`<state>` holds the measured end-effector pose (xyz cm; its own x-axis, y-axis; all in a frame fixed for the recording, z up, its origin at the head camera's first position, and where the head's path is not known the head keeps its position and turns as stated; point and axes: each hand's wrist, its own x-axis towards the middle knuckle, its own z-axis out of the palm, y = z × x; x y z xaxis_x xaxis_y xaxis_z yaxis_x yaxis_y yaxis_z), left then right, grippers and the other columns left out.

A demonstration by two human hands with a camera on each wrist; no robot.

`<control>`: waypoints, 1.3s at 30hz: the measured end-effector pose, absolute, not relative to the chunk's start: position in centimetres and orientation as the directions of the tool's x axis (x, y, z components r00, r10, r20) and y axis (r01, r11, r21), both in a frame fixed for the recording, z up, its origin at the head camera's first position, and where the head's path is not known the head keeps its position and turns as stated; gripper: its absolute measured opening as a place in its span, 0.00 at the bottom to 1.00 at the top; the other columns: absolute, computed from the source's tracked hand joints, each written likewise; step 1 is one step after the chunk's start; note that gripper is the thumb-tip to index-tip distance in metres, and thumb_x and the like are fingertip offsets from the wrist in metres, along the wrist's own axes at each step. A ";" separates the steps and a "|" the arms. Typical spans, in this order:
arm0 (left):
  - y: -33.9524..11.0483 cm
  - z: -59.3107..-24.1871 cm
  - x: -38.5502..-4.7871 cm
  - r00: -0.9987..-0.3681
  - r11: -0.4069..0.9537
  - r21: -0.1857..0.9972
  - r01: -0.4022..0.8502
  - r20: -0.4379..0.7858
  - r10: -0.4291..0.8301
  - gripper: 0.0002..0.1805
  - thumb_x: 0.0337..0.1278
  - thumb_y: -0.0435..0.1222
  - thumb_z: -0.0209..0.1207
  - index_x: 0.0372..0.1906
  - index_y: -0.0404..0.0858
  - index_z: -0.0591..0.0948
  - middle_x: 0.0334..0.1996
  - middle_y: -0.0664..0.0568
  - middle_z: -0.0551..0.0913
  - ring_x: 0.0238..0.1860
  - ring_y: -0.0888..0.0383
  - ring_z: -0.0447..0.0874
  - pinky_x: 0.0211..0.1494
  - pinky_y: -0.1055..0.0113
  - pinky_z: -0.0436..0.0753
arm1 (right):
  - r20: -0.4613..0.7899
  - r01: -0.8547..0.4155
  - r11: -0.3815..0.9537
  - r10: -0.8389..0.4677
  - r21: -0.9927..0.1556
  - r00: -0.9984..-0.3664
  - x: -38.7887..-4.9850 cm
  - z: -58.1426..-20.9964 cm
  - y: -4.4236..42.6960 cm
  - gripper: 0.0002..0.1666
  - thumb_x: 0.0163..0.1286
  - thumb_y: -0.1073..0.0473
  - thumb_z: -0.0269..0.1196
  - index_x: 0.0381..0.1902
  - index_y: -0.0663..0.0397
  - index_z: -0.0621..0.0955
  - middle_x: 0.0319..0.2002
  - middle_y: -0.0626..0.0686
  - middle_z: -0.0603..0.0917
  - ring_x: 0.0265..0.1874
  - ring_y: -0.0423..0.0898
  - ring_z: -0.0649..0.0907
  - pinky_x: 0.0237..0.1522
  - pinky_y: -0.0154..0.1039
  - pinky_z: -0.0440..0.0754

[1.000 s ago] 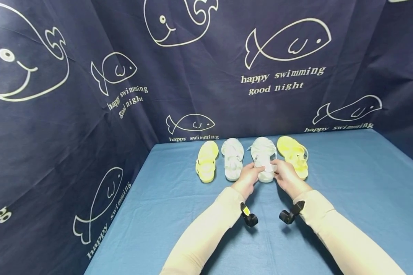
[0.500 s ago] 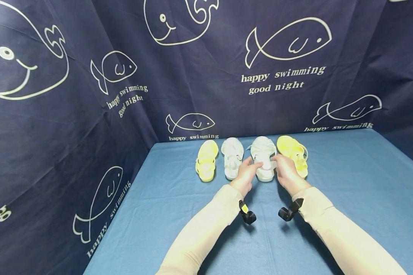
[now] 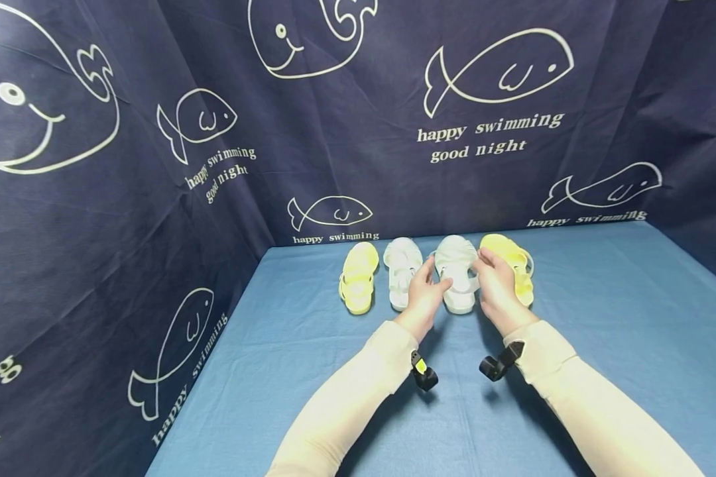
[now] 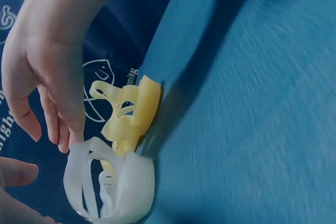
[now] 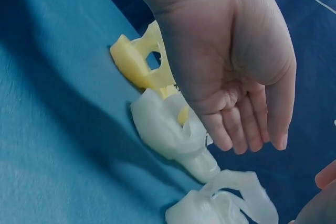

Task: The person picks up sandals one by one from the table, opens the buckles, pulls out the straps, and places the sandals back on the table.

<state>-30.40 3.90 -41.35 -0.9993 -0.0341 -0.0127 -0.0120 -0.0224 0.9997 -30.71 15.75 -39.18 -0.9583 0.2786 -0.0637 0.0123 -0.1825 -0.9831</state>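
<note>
Two white sandals stand side by side on the blue-covered table, the left white sandal and the right white sandal. My left hand reaches between them, its thumb near the heel part of the right one. On that sandal's other side, my right hand lies between it and the right yellow sandal. In the left wrist view, fingertips of the left hand overlap a white sandal; contact cannot be told. The right wrist view shows the right hand with extended fingers, holding nothing.
The left yellow sandal stands at the left end of the row. Dark blue cloth with fish drawings rises directly behind the sandals and along the left side. Blue table cloth extends in front and to both sides.
Both hands have let go of the right white sandal, spread apart slightly and moved forward along its sides. The sandal shows little movement; the other sandals have stayed in place.
</note>
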 end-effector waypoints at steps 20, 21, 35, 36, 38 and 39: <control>-0.5 -40.5 -30.4 -0.979 -0.030 0.984 0.175 0.170 -0.114 0.34 0.54 0.21 0.60 0.69 0.32 0.67 0.70 0.43 0.68 0.73 0.49 0.61 0.76 0.60 0.61 | 0.003 -0.024 -0.188 0.115 -0.982 -0.993 -30.5 -38.0 12.3 0.35 0.71 0.71 0.47 0.74 0.65 0.53 0.73 0.62 0.60 0.73 0.50 0.61 0.75 0.38 0.58; -0.7 -40.5 -30.4 -0.979 -0.031 0.985 0.172 0.168 -0.115 0.34 0.54 0.21 0.60 0.69 0.32 0.67 0.70 0.43 0.68 0.73 0.49 0.61 0.76 0.60 0.60 | 0.008 -0.028 -0.183 0.107 -0.983 -0.994 -30.5 -38.1 12.1 0.35 0.71 0.71 0.47 0.74 0.65 0.53 0.73 0.62 0.60 0.73 0.51 0.61 0.75 0.39 0.58; -3.0 -41.1 -30.3 -0.976 0.044 0.993 0.110 0.116 -0.186 0.31 0.60 0.26 0.57 0.69 0.34 0.67 0.70 0.44 0.67 0.73 0.48 0.59 0.76 0.60 0.60 | 0.003 -0.010 -0.177 0.039 -0.984 -0.999 -31.0 -40.7 9.5 0.34 0.72 0.71 0.49 0.73 0.69 0.54 0.73 0.63 0.61 0.73 0.54 0.60 0.75 0.41 0.56; -3.2 -41.2 -30.4 -0.976 0.032 0.995 0.098 0.103 -0.192 0.30 0.61 0.26 0.57 0.69 0.34 0.67 0.70 0.44 0.66 0.73 0.47 0.59 0.76 0.59 0.60 | -0.006 0.000 -0.196 0.030 -0.981 -1.000 -31.0 -40.9 9.3 0.33 0.73 0.70 0.47 0.73 0.69 0.54 0.73 0.64 0.60 0.74 0.54 0.59 0.76 0.42 0.55; -3.3 -41.5 -30.6 -0.980 -0.014 0.998 0.065 0.062 -0.189 0.30 0.63 0.27 0.56 0.70 0.34 0.65 0.71 0.44 0.65 0.74 0.47 0.57 0.76 0.58 0.59 | -0.026 0.023 -0.236 0.011 -0.971 -1.000 -30.9 -41.1 9.1 0.33 0.75 0.69 0.45 0.74 0.69 0.52 0.74 0.63 0.57 0.75 0.52 0.56 0.77 0.42 0.52; -3.4 -41.7 -30.7 -0.982 -0.043 0.998 0.049 0.040 -0.184 0.31 0.63 0.28 0.55 0.71 0.35 0.64 0.72 0.44 0.64 0.74 0.47 0.56 0.77 0.58 0.58 | -0.037 0.035 -0.260 0.004 -0.965 -0.999 -30.9 -41.1 8.9 0.32 0.76 0.68 0.44 0.74 0.69 0.51 0.75 0.63 0.56 0.75 0.52 0.55 0.77 0.42 0.51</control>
<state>-30.70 -3.43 -41.69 -0.9821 -0.1841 0.0400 0.0487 -0.0435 0.9979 -30.88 8.92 -41.15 -0.9993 0.0037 -0.0374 0.0351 -0.2601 -0.9649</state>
